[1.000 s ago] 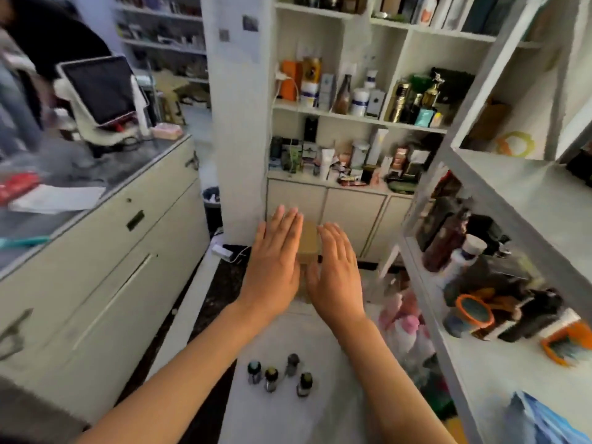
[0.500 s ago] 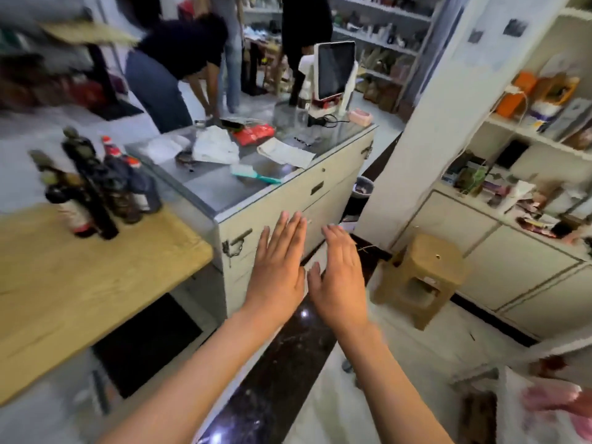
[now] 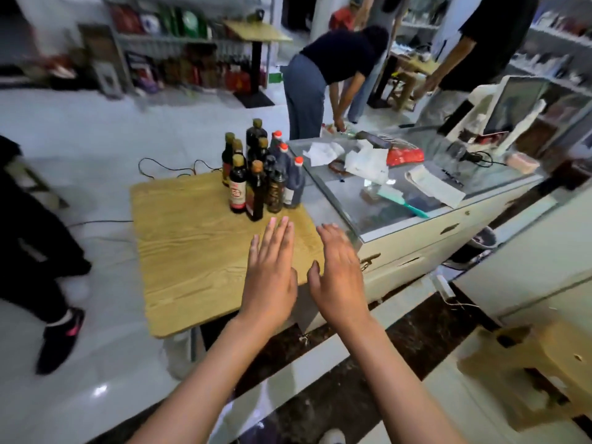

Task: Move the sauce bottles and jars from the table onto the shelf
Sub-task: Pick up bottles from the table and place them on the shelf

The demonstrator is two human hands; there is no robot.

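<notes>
Since half a second ago the view has swung left, bringing the wooden table [image 3: 198,251] under both hands. Left hand [image 3: 270,274] and right hand [image 3: 339,277] hover flat, fingers straight, holding nothing (bottles [image 3: 259,177] stand clustered at the table's far corner).

A small shop: beyond the empty, outstretched hands stands a glass-topped white sales counter [image 3: 416,200] carrying a white point-of-sale screen [image 3: 509,105], with stocked metal shelving [image 3: 179,49] of packaged goods far ahead and dark sauce bottles [image 3: 259,174] clustered just ahead on a light wooden table [image 3: 192,251].
</notes>
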